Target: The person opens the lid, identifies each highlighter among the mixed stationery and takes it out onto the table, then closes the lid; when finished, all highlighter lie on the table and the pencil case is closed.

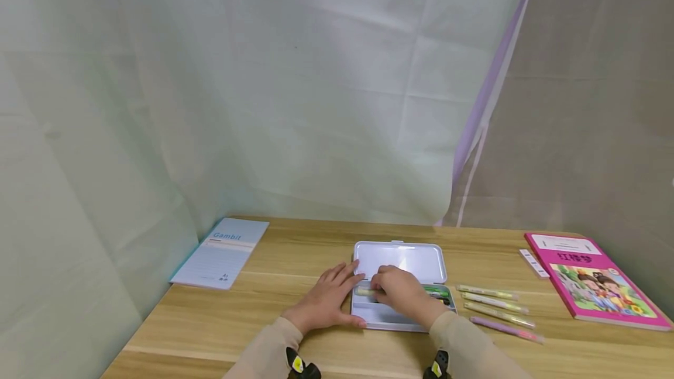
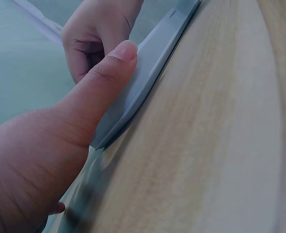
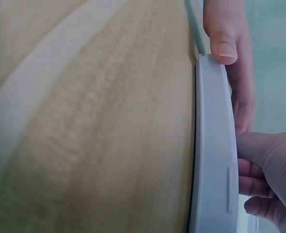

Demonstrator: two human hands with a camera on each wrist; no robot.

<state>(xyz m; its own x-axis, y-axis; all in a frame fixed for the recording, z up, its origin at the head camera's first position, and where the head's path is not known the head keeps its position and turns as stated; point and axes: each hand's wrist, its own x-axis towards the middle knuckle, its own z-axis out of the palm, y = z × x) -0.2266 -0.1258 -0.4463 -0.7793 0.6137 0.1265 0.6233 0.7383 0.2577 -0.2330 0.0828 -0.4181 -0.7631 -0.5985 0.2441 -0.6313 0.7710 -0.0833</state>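
A pale grey-white pencil case [image 1: 387, 316] lies on the table with its lid [image 1: 400, 259] folded back. My left hand [image 1: 327, 300] rests at its left end, fingers spread toward the lid; the thumb [image 2: 111, 65] presses on the front rim. Over the rear compartment, my right hand [image 1: 402, 291] reaches down with curled fingers and pinches a pale yellow pen [image 1: 363, 291]; its fingertips are partly hidden. A green pen [image 1: 436, 290] and dark pens [image 1: 444, 302] lie in the same compartment, to the right of that hand.
Right of the case lie several pale yellow pens [image 1: 497, 313] and a purple-pink pen [image 1: 506, 329]. Farther right are a small white strip [image 1: 533, 263] and a pink book [image 1: 600, 279]. A blue-white notebook [image 1: 221, 253] lies far left. Pale cloth [image 1: 316, 104] hangs behind the table [image 1: 295, 250].
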